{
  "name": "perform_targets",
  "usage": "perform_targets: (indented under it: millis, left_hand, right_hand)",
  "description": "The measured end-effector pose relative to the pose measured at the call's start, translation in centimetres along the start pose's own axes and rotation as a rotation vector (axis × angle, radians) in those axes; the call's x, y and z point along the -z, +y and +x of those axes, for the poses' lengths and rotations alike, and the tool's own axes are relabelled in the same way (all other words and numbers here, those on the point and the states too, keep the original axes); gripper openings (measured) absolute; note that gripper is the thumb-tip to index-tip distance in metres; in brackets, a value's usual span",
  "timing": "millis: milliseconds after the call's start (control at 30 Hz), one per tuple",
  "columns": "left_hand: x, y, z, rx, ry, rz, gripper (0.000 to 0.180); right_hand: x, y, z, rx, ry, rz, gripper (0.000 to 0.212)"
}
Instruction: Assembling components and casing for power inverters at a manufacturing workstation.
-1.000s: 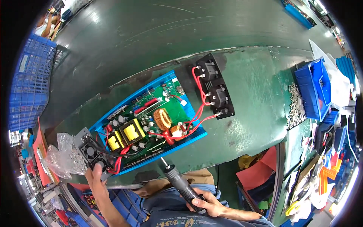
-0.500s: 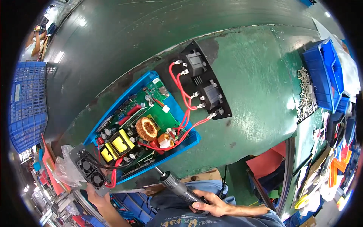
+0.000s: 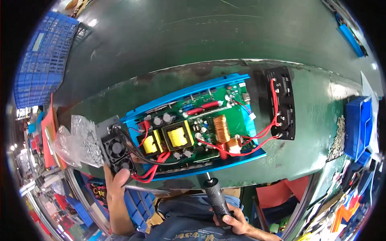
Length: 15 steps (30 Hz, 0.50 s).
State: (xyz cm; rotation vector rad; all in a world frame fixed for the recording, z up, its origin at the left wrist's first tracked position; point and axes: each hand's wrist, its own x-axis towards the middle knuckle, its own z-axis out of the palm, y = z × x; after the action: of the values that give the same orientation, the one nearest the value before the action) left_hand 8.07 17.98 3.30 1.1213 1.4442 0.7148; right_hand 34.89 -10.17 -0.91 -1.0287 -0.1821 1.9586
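A blue metal housing (image 3: 189,93) lies open on the green bench, with a green circuit board (image 3: 237,106) inside. On the board sit yellow-wound transformers (image 3: 177,137), a copper coil (image 3: 221,128) and red and black wires. At its left end, my left hand (image 3: 117,180) grips a dark end panel with two fans (image 3: 116,149), thumb over the lower fan. Red wires link the board to a black socket panel (image 3: 284,105), which lies apart from the housing's right end. Close to my body, my right hand (image 3: 238,221) is wrapped round an electric screwdriver (image 3: 217,197), its bit pointing toward the housing's near edge.
A pile of small screws (image 3: 338,138) lies beside a blue bin (image 3: 356,128) at the right. Clear plastic bags (image 3: 86,140) are left of the fan panel. A blue crate (image 3: 48,60) stands at the far left. Red sheets (image 3: 271,195) lie below the bench's near edge.
The housing has turned clockwise, now lying more level across the bench, and shifted right with both panels. My left thumb now shows on the fan panel. The screwdriver has moved right and points more upright.
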Motion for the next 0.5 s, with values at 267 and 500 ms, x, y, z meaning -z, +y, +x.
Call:
perform_targets:
  millis: [267, 500]
  left_hand:
    - [-3.7, 1.8, 0.8, -0.035, -0.104, 0.003, 0.055]
    - [-4.9, 3.1, 1.3, -1.014, 0.397, 0.784, 0.047]
  right_hand:
    - [0.1, 0.2, -0.7, 0.001, 0.060, -0.005, 0.061]
    - [-0.3, -0.9, -0.5, -0.033, 0.053, 0.043, 0.076]
